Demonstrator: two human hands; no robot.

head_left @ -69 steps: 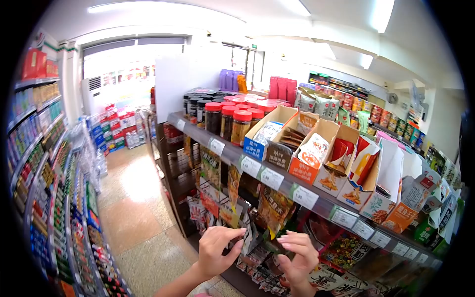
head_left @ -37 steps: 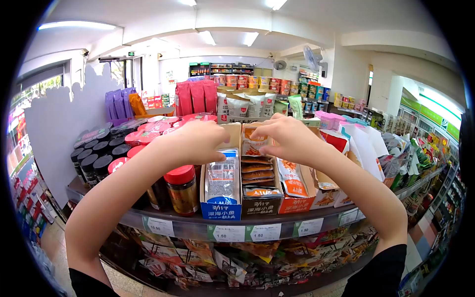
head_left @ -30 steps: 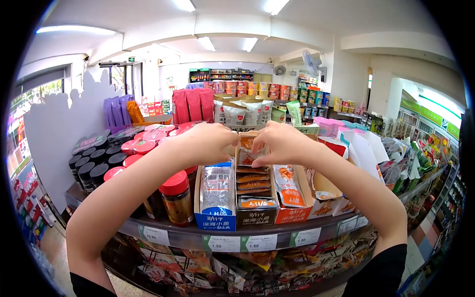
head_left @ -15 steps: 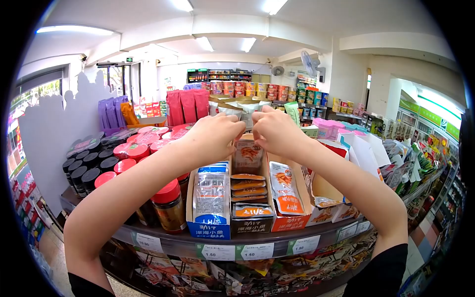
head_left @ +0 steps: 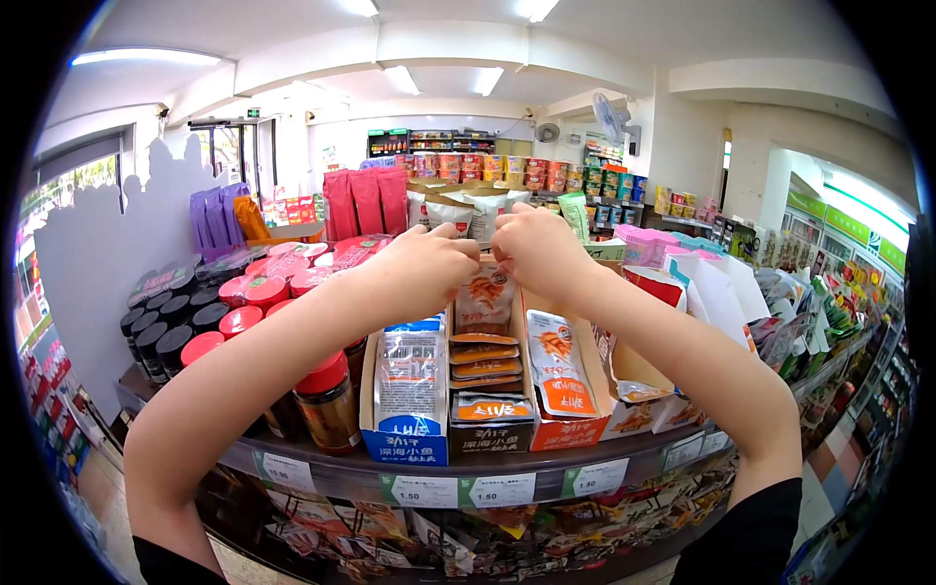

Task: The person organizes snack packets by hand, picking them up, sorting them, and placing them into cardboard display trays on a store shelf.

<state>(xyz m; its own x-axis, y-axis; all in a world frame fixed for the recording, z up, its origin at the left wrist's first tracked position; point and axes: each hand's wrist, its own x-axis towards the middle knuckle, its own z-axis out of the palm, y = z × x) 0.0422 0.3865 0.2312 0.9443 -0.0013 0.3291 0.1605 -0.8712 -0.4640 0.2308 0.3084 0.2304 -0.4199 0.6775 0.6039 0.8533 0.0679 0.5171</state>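
Note:
My left hand and my right hand meet at the back of the dark box, fingers closed on the top edge of a snack packet with an orange picture. That packet stands upright behind a stack of small brown packets. To the left is a blue box of silver packets; an orange box with a white and orange packet is on the right.
Red-lidded jars and black-lidded jars fill the shelf's left. Pink bags and white bags stand behind. Open white cartons are at right. Price labels line the shelf edge.
Both hands have gone from apart over the boxes to closed on the packet's top edge. The packet is more upright and in fuller view. The view has shifted slightly.

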